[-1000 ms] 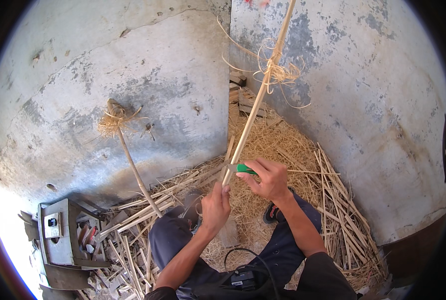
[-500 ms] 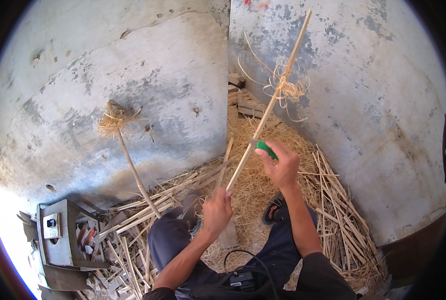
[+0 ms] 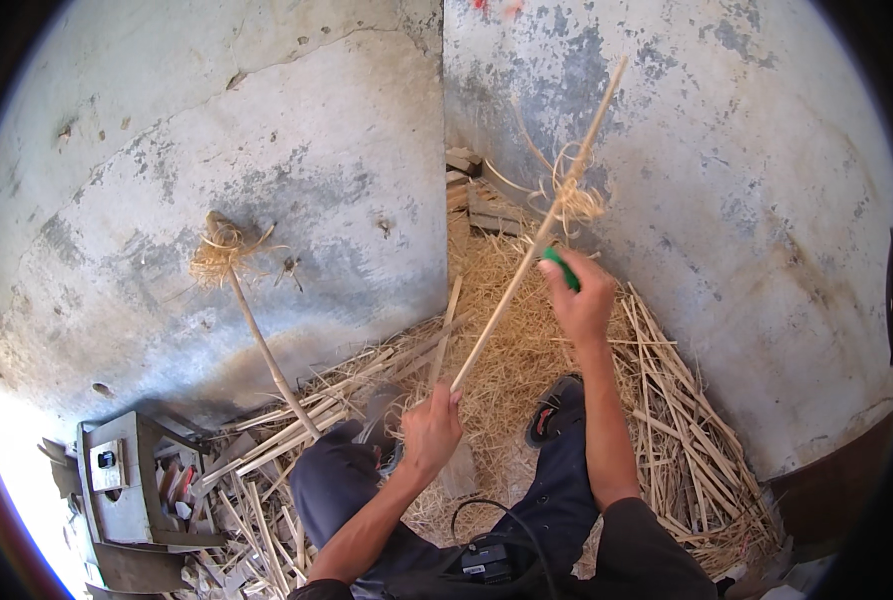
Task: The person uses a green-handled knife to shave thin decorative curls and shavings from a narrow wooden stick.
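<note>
My left hand (image 3: 432, 430) is closed around the lower end of a long, pale wooden stick (image 3: 506, 300), which slants up and away to the right. Curled shavings (image 3: 576, 203) cling in a tuft to its upper part. In my right hand (image 3: 588, 295) I grip a small green-handled knife (image 3: 563, 270), held against or just beside the stick below that tuft. The blade is mostly hidden from view here.
Shavings (image 3: 526, 340) cover the floor between my feet. Split sticks (image 3: 676, 430) pile up on the right and left. Another stick (image 3: 261, 345), topped by a shaving bundle (image 3: 224, 250), leans at the left wall. A wooden stool (image 3: 126, 500) lies at lower left; two walls meet ahead.
My right hand and the green-handled knife have moved up along the stick and slightly right. The stick's far end has dipped a little; my left hand still grips its near end.
</note>
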`<state>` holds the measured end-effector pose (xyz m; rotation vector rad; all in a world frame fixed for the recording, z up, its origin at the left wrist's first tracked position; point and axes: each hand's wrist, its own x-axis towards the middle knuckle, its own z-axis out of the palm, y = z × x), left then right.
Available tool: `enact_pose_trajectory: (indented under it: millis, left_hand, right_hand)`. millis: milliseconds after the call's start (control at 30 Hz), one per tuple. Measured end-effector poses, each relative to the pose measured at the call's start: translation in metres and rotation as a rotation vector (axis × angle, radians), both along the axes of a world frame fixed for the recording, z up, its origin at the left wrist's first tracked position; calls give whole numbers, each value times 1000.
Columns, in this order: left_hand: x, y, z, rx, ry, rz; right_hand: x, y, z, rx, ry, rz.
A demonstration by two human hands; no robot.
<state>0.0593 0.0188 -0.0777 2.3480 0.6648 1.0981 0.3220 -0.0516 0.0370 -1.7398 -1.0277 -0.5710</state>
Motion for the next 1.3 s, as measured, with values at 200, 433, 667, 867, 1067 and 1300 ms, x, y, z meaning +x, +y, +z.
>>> enact_pose_trajectory:
  millis: [200, 433, 667, 867, 1067, 1300]
  left_hand:
    - [-9, -7, -21, -1, 103, -56]
    - [-13, 3, -31, -248, 150, -96]
    - [-10, 2, -11, -405, 71, -168]
    - [-7, 6, 9, -542, 99, -282]
    - [-8, 32, 2, -260, 54, -370]
    - [-1, 28, 23, -766, -148, -456]
  right_hand:
    - [46, -16, -2, 36, -40, -88]
    - [24, -13, -6, -120, 295, 50]
    - [-12, -1, -6, -75, 689, 534]
    - [-29, 12, -15, 26, 695, 637]
    - [-39, 17, -30, -128, 499, 520]
    - [-77, 19, -27, -165, 369, 545]
